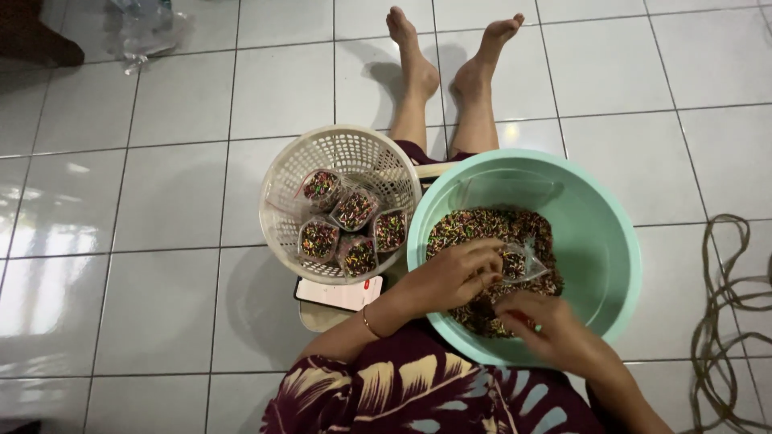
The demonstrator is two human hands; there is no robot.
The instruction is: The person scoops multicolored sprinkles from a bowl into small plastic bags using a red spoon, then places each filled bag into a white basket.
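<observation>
Sitting on the tiled floor (161,193) with legs stretched out, we worked over a mint-green basin (611,241) that rested in front of our lap. It held a loose heap of multicoloured sprinkles (482,225), mostly dark with flecks of green, pink and yellow.

Our left hand (458,273) reached in over the near rim, its grip clenched on the mouth of a small clear plastic bag (527,261) that lay on top of the sprinkles near the middle of the basin. Our right hand (535,325) was lower, by the near wall, fingers curled down into the sprinkles; we could not tell whether that grip was closed on anything, though a bit of red and green showed at the fingertips. A thin gold bangle (368,323) sat on the left wrist.

Just beside the basin, on its left and touching it, stood a cream plastic basket (281,193) with a perforated wall. Five small filled bags of sprinkles (354,209) stood upright inside it, clustered toward the basin side. A phone with a white and red case (342,293) lay under the basket's near edge, on a pale flat board.

A coil of rope (724,313) lay on the floor at the right, well apart from the basin, and crumpled clear plastic (149,32) sat at the far left.
</observation>
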